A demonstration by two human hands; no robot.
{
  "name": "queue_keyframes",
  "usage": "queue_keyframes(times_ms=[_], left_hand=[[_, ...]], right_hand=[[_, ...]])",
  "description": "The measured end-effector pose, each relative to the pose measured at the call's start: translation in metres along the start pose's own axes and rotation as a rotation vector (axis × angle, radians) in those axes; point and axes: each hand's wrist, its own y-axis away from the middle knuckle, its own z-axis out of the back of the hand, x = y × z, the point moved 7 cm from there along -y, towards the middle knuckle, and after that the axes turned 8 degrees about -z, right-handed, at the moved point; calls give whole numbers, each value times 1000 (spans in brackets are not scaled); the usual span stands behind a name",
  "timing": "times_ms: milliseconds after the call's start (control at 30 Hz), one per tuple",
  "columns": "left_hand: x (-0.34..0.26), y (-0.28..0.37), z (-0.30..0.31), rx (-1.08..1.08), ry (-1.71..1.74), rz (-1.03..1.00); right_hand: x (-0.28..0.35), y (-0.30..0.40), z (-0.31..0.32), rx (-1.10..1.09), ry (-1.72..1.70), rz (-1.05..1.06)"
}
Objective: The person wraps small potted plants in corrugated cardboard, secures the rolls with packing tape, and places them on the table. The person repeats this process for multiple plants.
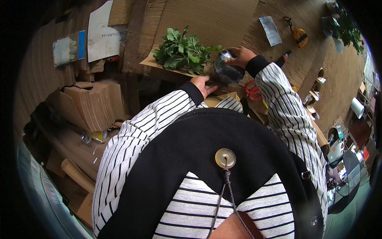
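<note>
A leafy green potted plant lies on its side on corrugated cardboard, its leaves pointing left. Its pot end, wrapped in dark, shiny plastic, points right. My right hand grips the top of this wrapped pot, thumb and fingers bent round it. Below the leaves and beside the pot's lower left edge is my left hand, palm partly up, fingers apart; whether its fingertips touch the wrap is unclear. Red-handled scissors lie just right of the pot, partly hidden by my right sleeve.
A printed paper slip and a yellow tape measure lie on the wooden table at the upper right. More leafy plants stand at the far right corner. Stacked cardboard sheets are at the left. A white cup is at the right.
</note>
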Motion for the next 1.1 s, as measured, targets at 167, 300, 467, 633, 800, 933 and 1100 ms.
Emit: queue_keyframes(times_ms=[167,300,467,633,800,933,1100], left_hand=[[-3,9,-8,-37,77,91],[-9,6,-8,92,70,-3],[-15,24,-12,268,-97,50],[-82,77,-55,498,-1406,-815],[-84,42,-91,635,-2374,-800],[-91,35,-72,616,-2761,-483],[-115,46,-44,466,-2798,-428]], right_hand=[[14,41,-2,-287,45,97],[54,92,-13,-447,353,-50],[50,93,-45,-769,449,25],[48,100,-44,-728,327,43],[46,97,-42,-767,397,34],[49,99,-39,-663,345,23],[47,98,-40,-669,377,-4]])
